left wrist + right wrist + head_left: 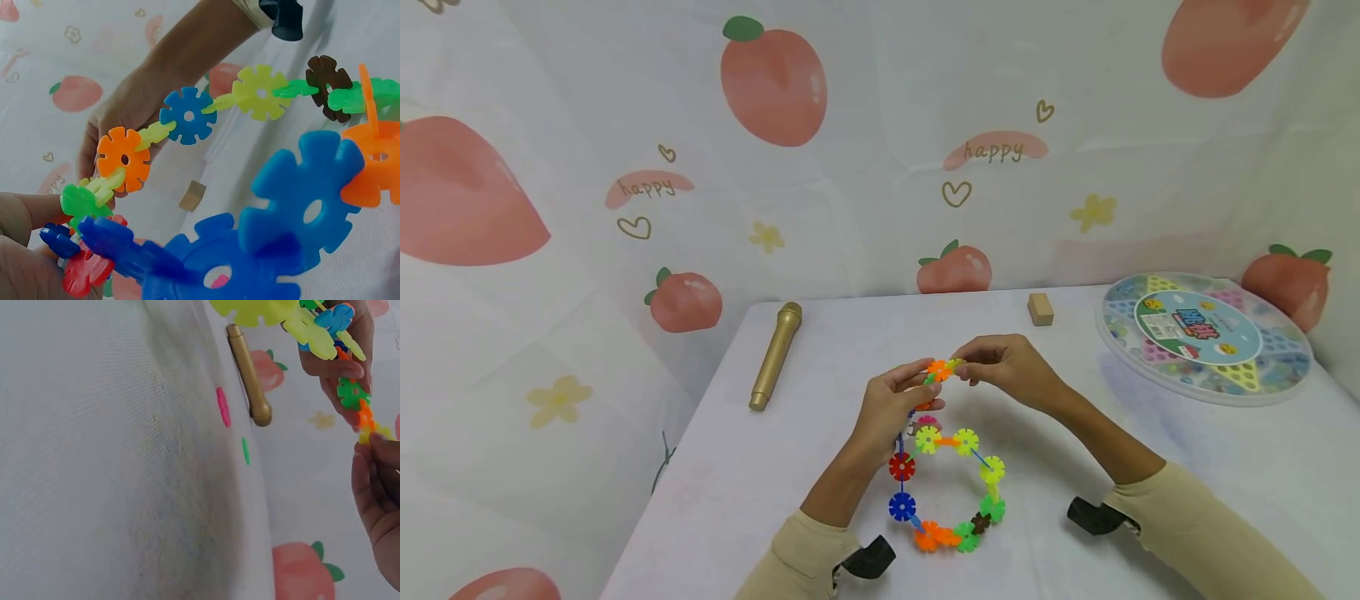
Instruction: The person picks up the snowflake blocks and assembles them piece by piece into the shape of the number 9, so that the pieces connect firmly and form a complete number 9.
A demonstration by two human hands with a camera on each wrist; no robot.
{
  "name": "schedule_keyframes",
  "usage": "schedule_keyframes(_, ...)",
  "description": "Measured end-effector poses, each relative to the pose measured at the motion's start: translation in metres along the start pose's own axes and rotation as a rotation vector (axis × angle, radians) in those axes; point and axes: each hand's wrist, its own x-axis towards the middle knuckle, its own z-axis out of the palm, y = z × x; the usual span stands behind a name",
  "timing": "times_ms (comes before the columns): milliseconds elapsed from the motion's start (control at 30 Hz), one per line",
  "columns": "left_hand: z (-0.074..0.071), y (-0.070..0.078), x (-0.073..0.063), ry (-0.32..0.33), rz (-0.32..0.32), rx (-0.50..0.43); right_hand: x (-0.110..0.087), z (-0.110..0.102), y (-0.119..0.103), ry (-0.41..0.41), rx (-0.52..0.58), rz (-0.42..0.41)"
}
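Observation:
A ring-like chain of notched plastic snowflake discs (902,467) in many colours hangs between my two hands. My left hand (883,412) holds it near the top left, thumb and fingers around a green disc (79,203) and the red and blue discs beside it. At the upper end my right hand (1011,371) pinches a yellow disc (374,434) between thumb and fingertips, right by an orange disc (938,371). Blue, yellow, green, brown and orange discs make up the lower loop, below both hands in the head view. Part of the chain is hidden behind the left fingers.
Loose pink (223,407) and green (245,450) discs lie on the white table. A gold microphone-shaped stick (775,358) lies at the left, a wooden block (1041,309) at the back edge. A round game-board case (1206,337) sits at the back right. Behind hangs a peach-print cloth (850,208).

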Motion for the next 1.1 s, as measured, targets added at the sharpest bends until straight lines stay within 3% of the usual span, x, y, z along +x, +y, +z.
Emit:
schedule_keyframes(333,-0.017,-0.002,-0.002,0.031,-0.044,-0.029,0.008,0.006,0.004,-0.051,-0.040,0.063)
schedule_keyframes(867,-0.051,-0.002,-0.019,0.114,-0.090,-0.069,0.026,0.035,0.022,-0.282,-0.023,0.197)
schedule_keyframes(1100,-0.061,-0.004,-0.023,0.137,-0.088,-0.078,0.032,0.045,0.025,-0.392,-0.060,0.187)
